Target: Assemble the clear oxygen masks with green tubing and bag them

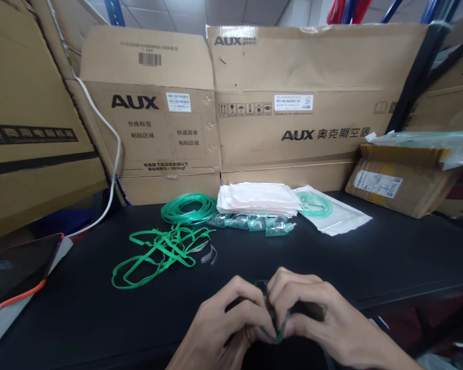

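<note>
Green piece (pixel 281 336): lower centre, bent between the hands; mostly hidden by fingers.
Left hand (pixel 231 313): pinching its left side.
Right hand (pixel 312 303): pinching its right side.
Progress: handling under way, seemingly unfinished; anything done to it cannot be told.
Remaining stock: masks (pixel 257 223), centre row; straps (pixel 174 248), loose tangle left of centre; tubing (pixel 172 208), coiled behind. All seemingly unjoined.
Packets (pixel 258 198): white, stacked behind masks.
Phone (pixel 23 267): left edge, apart from hands.
In the way: masks, fronting the packets.
</note>
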Motion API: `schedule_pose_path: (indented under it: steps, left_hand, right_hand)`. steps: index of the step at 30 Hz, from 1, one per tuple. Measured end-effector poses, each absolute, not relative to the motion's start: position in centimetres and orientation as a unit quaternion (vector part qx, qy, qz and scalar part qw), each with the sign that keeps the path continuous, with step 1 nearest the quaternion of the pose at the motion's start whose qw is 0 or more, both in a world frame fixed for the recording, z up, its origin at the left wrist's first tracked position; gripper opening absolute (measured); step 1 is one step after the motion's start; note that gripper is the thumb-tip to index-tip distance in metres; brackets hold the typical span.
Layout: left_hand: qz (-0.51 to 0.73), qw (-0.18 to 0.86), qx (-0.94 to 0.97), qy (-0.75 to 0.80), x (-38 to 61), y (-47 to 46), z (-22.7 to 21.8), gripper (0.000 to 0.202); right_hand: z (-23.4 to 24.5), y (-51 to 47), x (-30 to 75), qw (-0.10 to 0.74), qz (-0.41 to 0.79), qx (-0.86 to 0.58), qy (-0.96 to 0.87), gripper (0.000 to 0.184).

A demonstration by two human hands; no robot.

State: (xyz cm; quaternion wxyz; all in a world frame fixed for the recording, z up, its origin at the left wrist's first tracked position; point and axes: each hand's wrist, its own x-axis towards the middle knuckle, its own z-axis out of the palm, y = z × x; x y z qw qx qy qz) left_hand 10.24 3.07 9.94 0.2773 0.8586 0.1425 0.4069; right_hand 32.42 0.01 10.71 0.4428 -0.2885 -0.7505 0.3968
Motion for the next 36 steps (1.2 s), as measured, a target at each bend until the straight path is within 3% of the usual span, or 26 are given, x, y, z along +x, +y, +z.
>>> schedule_pose_path:
  steps: [11,18,22,25,28,29,36]
  left_hand:
    - [0.442,0.284,0.84,0.135,11.0,2.7,9.9,0.024]
    - [0.408,0.355,0.825,0.165,10.9,2.5,9.8,0.011]
    - [0.416,0.346,0.824,0.169,10.8,2.7,9.5,0.006]
    - [0.439,0.307,0.823,0.189,10.8,2.8,9.0,0.005]
    - [0.44,0.257,0.821,0.257,10.9,2.9,8.6,0.009]
    - [0.434,0.243,0.823,0.273,10.9,2.9,8.5,0.009]
    - [0.401,0.169,0.856,0.28,9.2,3.7,9.8,0.015]
  right_hand:
    - [11.0,-0.4,32.3,0.426,0.389,-0.285,-0.765,0.028]
    - [11.0,-0.1,32.0,0.449,0.342,-0.251,-0.787,0.035]
    - [10.7,-0.5,31.9,0.44,0.296,-0.298,-0.794,0.029]
    - [9.8,-0.3,32.0,0.473,0.211,-0.33,-0.789,0.009]
    - [8.3,0.3,32.1,0.486,0.104,-0.339,-0.799,0.046]
    - [7.9,0.5,32.0,0.478,0.078,-0.345,-0.804,0.051]
    - [7.3,0.9,31.6,0.415,0.003,-0.405,-0.815,0.05]
